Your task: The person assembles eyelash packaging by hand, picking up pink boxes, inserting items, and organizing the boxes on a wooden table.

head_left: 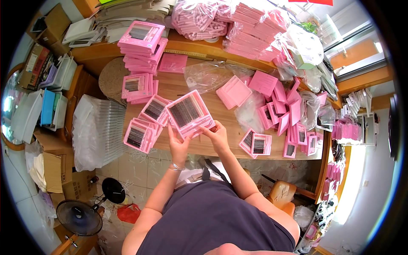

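Note:
A pink eyelash box point(186, 111), with rows of black lashes on a pale card behind its front window, is tilted up over the near part of the table. My left hand point(179, 143) grips its lower left edge, and my right hand point(217, 134) pinches its lower right corner. Close to my left hand lie more filled eyelash boxes: one point(155, 109) partly behind the held box, and a small stack point(140, 135) at the table's near edge. To the right of my right hand, two filled boxes point(260, 144) overlap on the wood.
Tall stacks of pink boxes point(141, 36) stand at the back left. A loose heap of pink boxes point(280, 106) covers the right side, beside pink trays point(234, 92) and clear plastic film point(212, 76). Bagged pink packaging point(255, 32) lines the back ledge. A fan point(79, 216) stands lower left.

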`<state>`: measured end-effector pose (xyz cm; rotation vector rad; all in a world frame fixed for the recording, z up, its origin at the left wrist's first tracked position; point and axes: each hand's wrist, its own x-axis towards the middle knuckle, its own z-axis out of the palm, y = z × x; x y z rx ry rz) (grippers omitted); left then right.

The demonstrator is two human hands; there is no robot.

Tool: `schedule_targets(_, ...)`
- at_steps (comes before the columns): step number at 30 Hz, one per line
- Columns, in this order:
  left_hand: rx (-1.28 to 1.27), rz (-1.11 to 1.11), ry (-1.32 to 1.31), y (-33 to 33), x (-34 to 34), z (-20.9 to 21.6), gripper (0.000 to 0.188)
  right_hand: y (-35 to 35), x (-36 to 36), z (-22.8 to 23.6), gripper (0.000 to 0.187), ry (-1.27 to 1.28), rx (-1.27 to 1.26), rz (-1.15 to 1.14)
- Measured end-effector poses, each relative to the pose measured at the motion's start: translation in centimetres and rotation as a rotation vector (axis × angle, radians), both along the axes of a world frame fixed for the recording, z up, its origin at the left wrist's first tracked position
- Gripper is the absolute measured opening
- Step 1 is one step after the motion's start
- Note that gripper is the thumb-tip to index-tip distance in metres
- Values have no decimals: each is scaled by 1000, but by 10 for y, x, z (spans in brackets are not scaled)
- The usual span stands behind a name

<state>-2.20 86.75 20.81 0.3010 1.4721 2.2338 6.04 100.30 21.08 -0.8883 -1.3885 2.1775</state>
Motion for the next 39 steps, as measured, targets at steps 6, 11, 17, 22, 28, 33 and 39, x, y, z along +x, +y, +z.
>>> schedule_targets(6,-245,-218,-282,-21,-4,-44,34,8,-4,-11,32,-35,19,121)
schedule_targets(11,-197,-21,-379,-20,-21,-77,21,9,14,-45,46,-218,263,55)
schedule_targets(17,-195,312,-451,-23,-92,-162,15,62,102,-102,29,-591,725,-71)
schedule_targets(22,-1465,-188,268,-52,-73,-121,65,157,255,-135,26,-1103,1079,-719)
schedule_targets(28,-1412,-839,392,24,8,-97,57,215,419,-212,53,-1315,558,-374)
schedule_targets(33,-1214,-1125,680,111,70,-83,45,237,408,-180,40,-1038,-16,-183)
schedule_targets(39,-697,-1589,74,139,111,-80,40,200,318,-98,27,-626,-255,-111)
